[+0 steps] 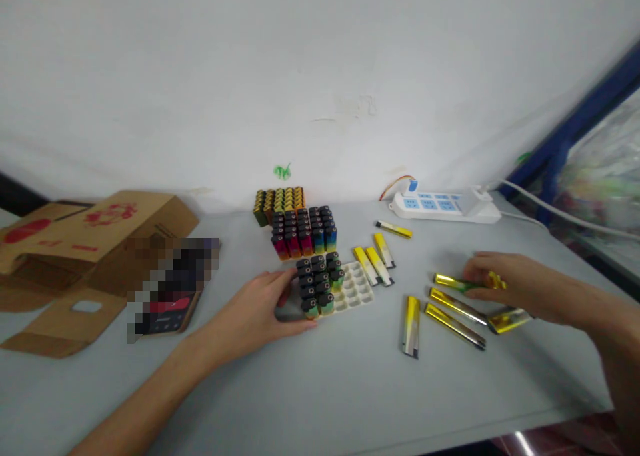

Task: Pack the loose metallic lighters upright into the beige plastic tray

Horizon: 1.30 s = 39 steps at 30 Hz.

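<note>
A white plastic tray (357, 289) with round pockets holds several upright black-topped green lighters (323, 286) on its left part; its right pockets show bare. My left hand (280, 306) is curved around the tray's left end, thumb at the front corner and fingers behind. Over to the right, my right hand (493, 279) is closed in a pinch on a shiny yellow-green lighter (450, 283) lying among others. Close to that hand are more yellow-and-silver lighters (456, 326). Another lighter (411, 326) lies between the tray and that group.
Behind the tray stand blocks of pink and blue lighters (303, 233) and gold-topped ones (280, 203). Loose yellow lighters (379, 266) lie right of the tray. A power strip (440, 206) sits by the wall. At left are an open cardboard box (100, 243) and a phone (173, 309).
</note>
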Each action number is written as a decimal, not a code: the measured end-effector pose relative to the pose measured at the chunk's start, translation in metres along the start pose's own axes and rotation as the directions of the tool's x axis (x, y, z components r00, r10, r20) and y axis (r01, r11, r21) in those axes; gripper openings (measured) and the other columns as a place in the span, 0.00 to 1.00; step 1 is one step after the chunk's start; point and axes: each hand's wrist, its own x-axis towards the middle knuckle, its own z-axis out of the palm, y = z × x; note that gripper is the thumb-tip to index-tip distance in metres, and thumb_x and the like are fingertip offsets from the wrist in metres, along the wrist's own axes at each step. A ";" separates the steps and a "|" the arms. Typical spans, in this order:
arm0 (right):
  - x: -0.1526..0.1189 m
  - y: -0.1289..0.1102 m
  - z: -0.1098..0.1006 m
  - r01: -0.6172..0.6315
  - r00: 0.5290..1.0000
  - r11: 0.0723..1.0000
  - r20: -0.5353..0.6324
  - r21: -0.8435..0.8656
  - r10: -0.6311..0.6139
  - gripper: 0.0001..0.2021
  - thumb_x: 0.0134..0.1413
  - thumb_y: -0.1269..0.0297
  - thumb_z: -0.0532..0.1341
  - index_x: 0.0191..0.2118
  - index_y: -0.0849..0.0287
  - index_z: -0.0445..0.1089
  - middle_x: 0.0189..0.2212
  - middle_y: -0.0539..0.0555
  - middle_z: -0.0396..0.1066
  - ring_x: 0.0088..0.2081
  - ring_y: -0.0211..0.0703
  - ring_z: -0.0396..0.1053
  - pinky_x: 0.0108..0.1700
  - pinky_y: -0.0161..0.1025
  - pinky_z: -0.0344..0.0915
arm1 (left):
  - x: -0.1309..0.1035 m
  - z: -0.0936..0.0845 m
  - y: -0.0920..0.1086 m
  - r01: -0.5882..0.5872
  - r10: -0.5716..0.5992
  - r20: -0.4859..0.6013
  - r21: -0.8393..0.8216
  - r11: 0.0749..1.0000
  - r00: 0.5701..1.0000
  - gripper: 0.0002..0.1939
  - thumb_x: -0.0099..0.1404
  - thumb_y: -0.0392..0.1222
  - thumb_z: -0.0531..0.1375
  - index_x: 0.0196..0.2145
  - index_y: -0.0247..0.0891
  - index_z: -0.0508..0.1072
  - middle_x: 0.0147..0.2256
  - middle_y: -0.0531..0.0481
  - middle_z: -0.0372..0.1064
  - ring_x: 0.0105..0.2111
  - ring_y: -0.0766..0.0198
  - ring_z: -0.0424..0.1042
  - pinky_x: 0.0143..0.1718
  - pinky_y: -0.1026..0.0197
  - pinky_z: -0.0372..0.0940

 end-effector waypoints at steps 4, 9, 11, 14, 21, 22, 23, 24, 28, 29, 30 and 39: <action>0.014 -0.010 0.001 0.072 0.987 0.994 -0.152 0.081 -0.059 0.16 0.61 0.46 0.66 0.42 0.52 0.82 0.38 0.58 0.83 0.35 0.55 0.79 0.42 0.50 0.74 | 0.001 0.000 0.000 -0.007 0.007 -0.011 -0.009 1.000 1.000 0.27 0.61 0.70 0.68 0.38 0.43 0.71 0.35 0.49 0.76 0.34 0.52 0.76 0.36 0.55 0.67; 0.038 -0.036 -0.004 0.197 0.948 0.917 -0.304 0.347 -0.089 0.23 0.62 0.40 0.68 0.50 0.53 0.79 0.31 0.55 0.81 0.33 0.50 0.77 0.37 0.45 0.71 | 0.001 0.000 0.002 0.004 -0.004 0.004 -0.015 1.000 1.000 0.27 0.62 0.69 0.68 0.39 0.42 0.71 0.35 0.48 0.75 0.34 0.51 0.76 0.36 0.54 0.67; 0.046 -0.048 -0.006 0.255 0.941 0.835 -0.324 0.488 -0.098 0.22 0.60 0.40 0.71 0.47 0.53 0.79 0.31 0.53 0.79 0.31 0.46 0.75 0.34 0.43 0.70 | 0.000 0.000 0.002 0.008 -0.008 0.006 -0.016 1.000 1.000 0.27 0.62 0.69 0.68 0.40 0.42 0.71 0.36 0.47 0.75 0.35 0.50 0.76 0.37 0.54 0.68; 0.057 -0.071 -0.007 0.301 0.931 0.690 -0.358 0.658 -0.065 0.18 0.56 0.44 0.76 0.42 0.52 0.80 0.36 0.52 0.81 0.37 0.46 0.76 0.40 0.43 0.73 | 0.000 0.000 0.003 0.005 -0.005 0.003 -0.022 1.000 1.000 0.27 0.62 0.68 0.68 0.40 0.43 0.71 0.37 0.47 0.76 0.36 0.50 0.76 0.38 0.54 0.68; 0.081 -0.128 0.015 0.253 0.967 0.161 -0.254 0.954 -0.014 0.17 0.60 0.47 0.74 0.43 0.51 0.73 0.46 0.55 0.84 0.50 0.52 0.81 0.58 0.56 0.75 | 0.000 -0.002 0.005 -0.012 0.011 -0.019 -0.046 0.999 1.000 0.25 0.60 0.66 0.70 0.39 0.43 0.71 0.36 0.49 0.76 0.35 0.52 0.76 0.36 0.55 0.67; 0.084 -0.133 0.021 0.242 0.970 0.112 -0.243 0.964 -0.002 0.17 0.61 0.47 0.73 0.43 0.51 0.72 0.40 0.52 0.82 0.44 0.49 0.81 0.56 0.54 0.76 | 0.000 -0.002 0.005 -0.017 0.016 -0.020 -0.049 0.999 1.000 0.25 0.60 0.66 0.70 0.39 0.43 0.71 0.36 0.49 0.76 0.35 0.52 0.76 0.36 0.55 0.67; 0.086 -0.136 0.028 0.238 0.971 0.075 -0.239 0.968 0.005 0.17 0.61 0.47 0.73 0.43 0.51 0.71 0.34 0.49 0.79 0.38 0.45 0.79 0.52 0.51 0.77 | 0.000 -0.002 0.005 -0.021 0.020 -0.021 -0.051 0.998 1.000 0.25 0.60 0.66 0.70 0.39 0.43 0.71 0.36 0.49 0.76 0.35 0.52 0.76 0.36 0.55 0.67; 0.088 -0.139 0.035 0.236 0.972 0.051 -0.237 0.970 0.008 0.18 0.62 0.46 0.73 0.44 0.50 0.70 0.30 0.45 0.74 0.33 0.41 0.76 0.47 0.47 0.78 | 0.000 -0.002 0.005 -0.023 0.022 -0.021 -0.050 0.998 1.000 0.25 0.60 0.66 0.70 0.39 0.43 0.71 0.36 0.49 0.76 0.36 0.51 0.77 0.37 0.55 0.68; 0.086 -0.145 0.050 0.191 0.982 0.100 -0.189 0.977 -0.021 0.21 0.62 0.40 0.71 0.46 0.50 0.69 0.25 0.39 0.58 0.21 0.32 0.53 0.22 0.31 0.56 | 0.000 -0.001 0.004 -0.017 0.016 -0.011 -0.040 0.999 1.000 0.25 0.61 0.66 0.69 0.39 0.43 0.70 0.37 0.48 0.76 0.37 0.50 0.77 0.38 0.54 0.67; 0.084 -0.146 0.052 0.179 0.984 0.144 -0.178 0.973 -0.018 0.22 0.62 0.39 0.70 0.46 0.50 0.68 0.24 0.39 0.56 0.20 0.31 0.48 0.20 0.30 0.49 | 0.000 -0.001 0.004 -0.014 0.014 -0.006 -0.036 0.999 1.000 0.25 0.61 0.66 0.69 0.39 0.43 0.70 0.37 0.48 0.76 0.37 0.50 0.77 0.38 0.54 0.67; 0.082 -0.147 0.053 0.176 0.984 0.192 -0.178 0.965 -0.005 0.22 0.62 0.38 0.70 0.44 0.50 0.68 0.23 0.39 0.53 0.19 0.31 0.45 0.20 0.30 0.44 | 0.000 -0.001 0.004 -0.013 0.013 -0.001 -0.032 0.999 1.000 0.25 0.61 0.66 0.69 0.39 0.43 0.70 0.37 0.48 0.76 0.37 0.49 0.77 0.38 0.54 0.67; 0.080 -0.142 0.063 0.325 0.885 0.669 -0.465 0.669 0.035 0.30 0.68 0.38 0.62 0.23 0.54 0.56 0.21 0.45 0.53 0.25 0.37 0.52 0.27 0.38 0.49 | 0.000 -0.001 0.003 -0.014 0.014 0.001 -0.022 1.000 1.000 0.25 0.62 0.66 0.69 0.39 0.43 0.70 0.37 0.47 0.76 0.38 0.48 0.77 0.39 0.54 0.67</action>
